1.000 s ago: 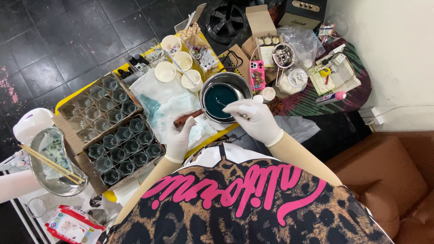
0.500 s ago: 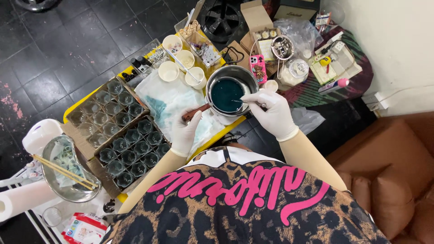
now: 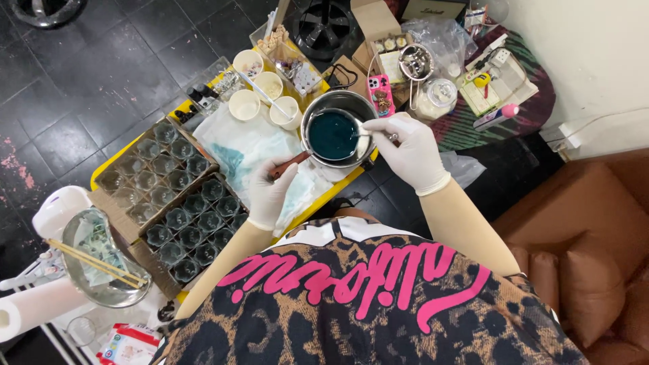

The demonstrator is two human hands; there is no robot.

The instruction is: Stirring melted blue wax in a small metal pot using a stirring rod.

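Gloved, her right hand point(image 3: 411, 150) pinches a small metal spoon point(image 3: 368, 132) whose tip dips into the dark teal liquid in the steel saucepan point(image 3: 336, 134) on the yellow table point(image 3: 108, 167). Her left hand point(image 3: 269, 195) closes around the pan's wooden handle point(image 3: 292, 163). Stirring slowly, with the pan held level, seems wise, since paper towels point(image 3: 247, 145) and boxed glass jars point(image 3: 186, 223) sit just beside it.
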